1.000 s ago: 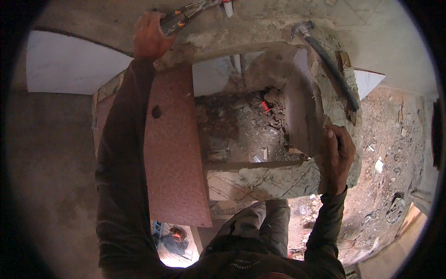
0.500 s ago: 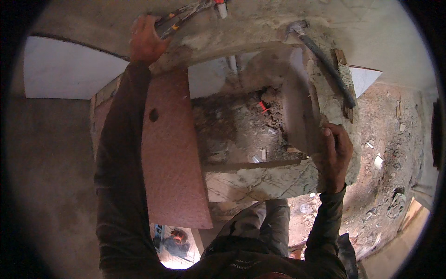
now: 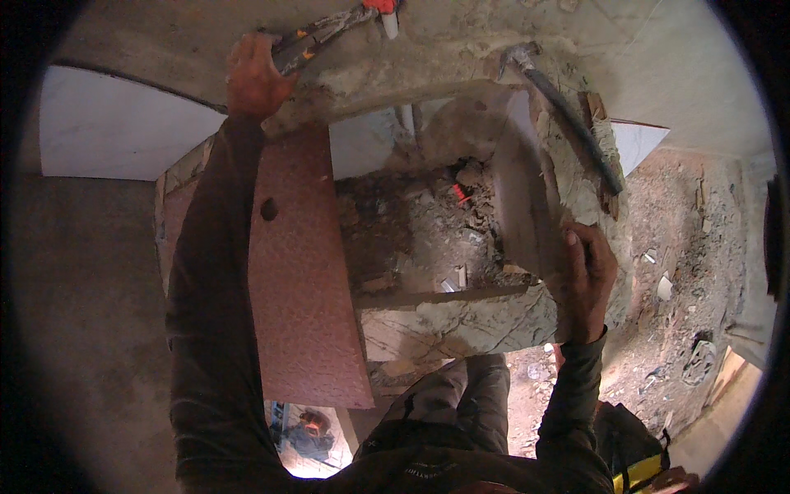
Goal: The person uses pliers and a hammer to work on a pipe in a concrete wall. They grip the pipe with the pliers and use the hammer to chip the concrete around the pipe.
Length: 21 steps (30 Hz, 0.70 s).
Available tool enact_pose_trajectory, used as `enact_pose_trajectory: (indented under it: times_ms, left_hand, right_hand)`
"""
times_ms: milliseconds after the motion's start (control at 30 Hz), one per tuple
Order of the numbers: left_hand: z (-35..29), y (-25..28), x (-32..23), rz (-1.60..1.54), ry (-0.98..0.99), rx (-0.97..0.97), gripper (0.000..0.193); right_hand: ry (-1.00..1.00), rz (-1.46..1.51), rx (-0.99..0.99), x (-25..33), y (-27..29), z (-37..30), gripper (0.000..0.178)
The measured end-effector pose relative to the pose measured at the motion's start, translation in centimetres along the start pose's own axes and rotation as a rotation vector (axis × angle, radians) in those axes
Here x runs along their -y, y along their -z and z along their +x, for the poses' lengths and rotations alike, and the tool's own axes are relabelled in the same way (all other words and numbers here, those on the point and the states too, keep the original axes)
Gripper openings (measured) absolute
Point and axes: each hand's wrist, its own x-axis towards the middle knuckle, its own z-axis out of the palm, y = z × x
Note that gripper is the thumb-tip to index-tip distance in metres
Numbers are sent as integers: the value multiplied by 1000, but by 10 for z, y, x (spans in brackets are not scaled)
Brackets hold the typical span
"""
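Note:
At the far left of the rough mortar frame, my left hand (image 3: 259, 81) is bent around the handle ends of a long-handled, plier-like tool (image 3: 317, 39) with dark and yellow grips. Its thumb lies on the near side, its fingers on the far side. My right hand (image 3: 591, 267) is closed at the inner right edge of the frame (image 3: 461, 321), thumb and fingertips together; anything between them is too small to make out. Beyond it a claw hammer (image 3: 568, 115) lies along the right rim, its head away from me. A reddish board (image 3: 304, 272) with a dark hole lies beneath my left forearm.
Through the frame's opening, rubble (image 3: 428, 235) shows below, with a small red piece (image 3: 461, 193). White panels (image 3: 123, 128) stand at left and right. Debris-strewn ground (image 3: 683, 272) spreads at right. A black and yellow object (image 3: 642, 469) is at the lower right.
The view has shifted slightly, and both hands keep their places on the frame. At the lower right, the black and yellow object has come into sight.

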Motion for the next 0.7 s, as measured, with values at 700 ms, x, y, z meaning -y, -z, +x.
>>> enact_pose_trajectory:
  times_ms: [700]
  left_hand:
    - [-2,2,0,-12,0,8,55]
  right_hand:
    - [27,-71,30,-4,5,2,14]
